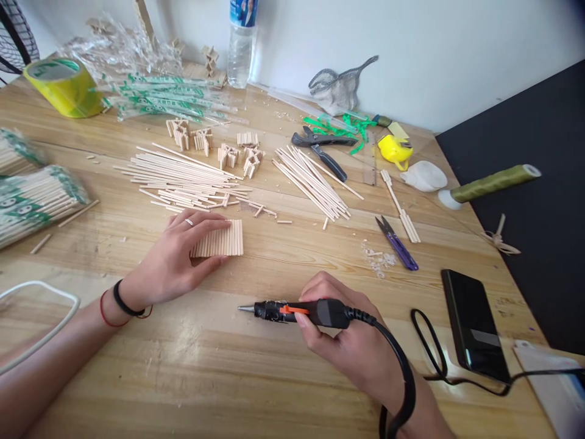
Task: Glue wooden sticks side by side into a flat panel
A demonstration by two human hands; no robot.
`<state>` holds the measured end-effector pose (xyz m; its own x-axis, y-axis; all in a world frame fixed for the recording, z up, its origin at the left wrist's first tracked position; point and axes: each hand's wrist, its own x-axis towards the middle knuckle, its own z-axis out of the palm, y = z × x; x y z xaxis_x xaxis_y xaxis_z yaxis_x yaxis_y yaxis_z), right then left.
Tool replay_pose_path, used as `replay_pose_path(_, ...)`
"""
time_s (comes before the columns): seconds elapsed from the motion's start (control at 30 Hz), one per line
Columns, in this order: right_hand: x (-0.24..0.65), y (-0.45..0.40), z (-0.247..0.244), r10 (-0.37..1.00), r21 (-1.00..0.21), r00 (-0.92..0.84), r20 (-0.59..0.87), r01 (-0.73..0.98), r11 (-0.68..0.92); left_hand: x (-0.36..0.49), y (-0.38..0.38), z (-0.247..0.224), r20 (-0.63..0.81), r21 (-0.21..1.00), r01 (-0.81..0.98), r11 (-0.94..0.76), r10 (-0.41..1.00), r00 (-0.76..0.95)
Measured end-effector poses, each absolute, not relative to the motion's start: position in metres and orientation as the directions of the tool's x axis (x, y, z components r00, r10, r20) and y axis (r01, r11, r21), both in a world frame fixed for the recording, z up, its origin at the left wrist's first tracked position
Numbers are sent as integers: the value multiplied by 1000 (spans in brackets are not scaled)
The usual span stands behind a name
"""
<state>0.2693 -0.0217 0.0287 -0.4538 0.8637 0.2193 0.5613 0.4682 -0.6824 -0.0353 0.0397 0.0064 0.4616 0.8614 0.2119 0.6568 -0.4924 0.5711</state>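
Observation:
My left hand (178, 256) grips a small flat panel of short wooden sticks (234, 238) on the table, thumb along the near edge and fingers over the far side. The hand hides the panel's left part. To the right, my right hand (347, 332) is closed around a black hot glue pen (274, 310) with an orange trigger. Its metal tip points left, below the panel and apart from it. A black cord (402, 366) runs from the back of the pen over my right wrist. Beyond my left hand lie loose wooden sticks (183, 174).
Glued stick blocks (228, 155), another stick pile (315, 183), black cutters (324, 143) and purple snips (397, 244) lie across the table. At right rests a black power bank (474, 323). Yellow tape (64, 85) and a water bottle (241, 49) stand at the back.

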Motion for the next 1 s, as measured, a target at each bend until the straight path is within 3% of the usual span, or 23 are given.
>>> replay_pose_path(0.2,267,-23,27,827,-741,-519,215,464,485,-35,40,6,218,572,652,-498,858,465)
replay_pose_path(1.0,268,-23,27,862,-660,-444,243,576,482,-36,40,6,214,578,650,-493,860,463)
